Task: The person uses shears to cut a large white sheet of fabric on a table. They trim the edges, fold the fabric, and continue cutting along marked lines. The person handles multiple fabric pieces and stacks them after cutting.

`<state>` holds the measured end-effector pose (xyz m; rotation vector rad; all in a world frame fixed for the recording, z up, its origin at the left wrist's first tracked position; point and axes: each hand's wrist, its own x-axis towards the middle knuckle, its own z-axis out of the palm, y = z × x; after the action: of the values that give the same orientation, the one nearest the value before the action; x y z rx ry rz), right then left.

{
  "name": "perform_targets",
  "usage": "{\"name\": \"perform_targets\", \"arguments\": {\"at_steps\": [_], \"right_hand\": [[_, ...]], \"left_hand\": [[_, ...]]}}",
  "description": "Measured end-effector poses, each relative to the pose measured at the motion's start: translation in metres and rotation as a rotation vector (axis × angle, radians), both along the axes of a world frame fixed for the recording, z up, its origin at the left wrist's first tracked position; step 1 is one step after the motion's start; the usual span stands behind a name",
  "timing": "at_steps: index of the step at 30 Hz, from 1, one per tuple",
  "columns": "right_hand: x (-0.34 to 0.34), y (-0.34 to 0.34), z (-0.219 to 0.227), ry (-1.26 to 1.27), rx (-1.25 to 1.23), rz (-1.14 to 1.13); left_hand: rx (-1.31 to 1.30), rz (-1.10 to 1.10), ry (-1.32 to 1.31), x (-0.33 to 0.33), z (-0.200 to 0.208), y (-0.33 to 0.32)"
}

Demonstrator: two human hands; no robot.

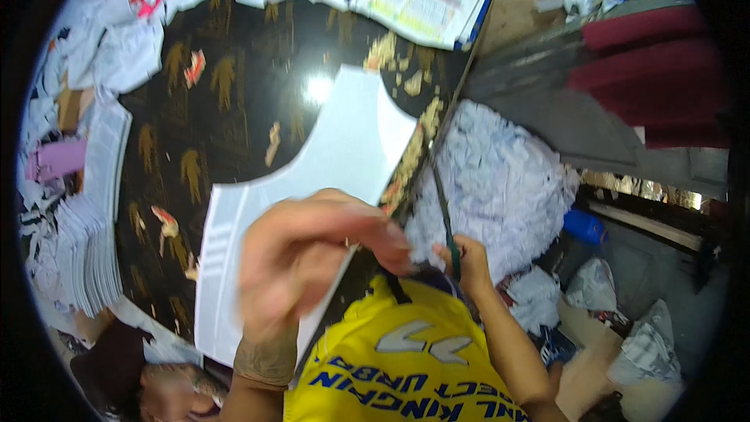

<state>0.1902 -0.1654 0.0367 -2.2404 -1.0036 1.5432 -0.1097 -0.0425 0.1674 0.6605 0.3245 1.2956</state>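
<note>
Beneath the left grip [308, 250] lies a white fabric panel [332, 148].

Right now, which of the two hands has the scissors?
The right hand, gripping the scissors by their green handle. The left hand, blurred above the big white piece, has none.

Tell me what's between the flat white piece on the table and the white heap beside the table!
In the head view, yellowish scraps lie there, along the edge of the dark table.
</note>
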Motion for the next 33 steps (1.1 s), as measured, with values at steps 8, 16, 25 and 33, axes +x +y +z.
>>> {"name": "perform_targets", "arguments": {"at_steps": [8,16,25,33], "right_hand": [[0.021,-0.033,0.017,0.218,-0.026,-0.054],[0.015,-0.067,0.012,0.308,0.007,0.298],[-0.048,-0.039,-0.025,0.359,0.068,0.14],[-0.061,-0.019,-0.019,0.256,-0.041,0.133]], "left_hand": [[0.078,0.135,1.444,0.021,-0.112,-0.028],[0.194,0.343,1.647,0.043,-0.187,-0.053],[0.336,0.237,1.748,0.028,-0.175,-0.046],[0.395,0.322,1.849,-0.002,-0.191,-0.049]]}}
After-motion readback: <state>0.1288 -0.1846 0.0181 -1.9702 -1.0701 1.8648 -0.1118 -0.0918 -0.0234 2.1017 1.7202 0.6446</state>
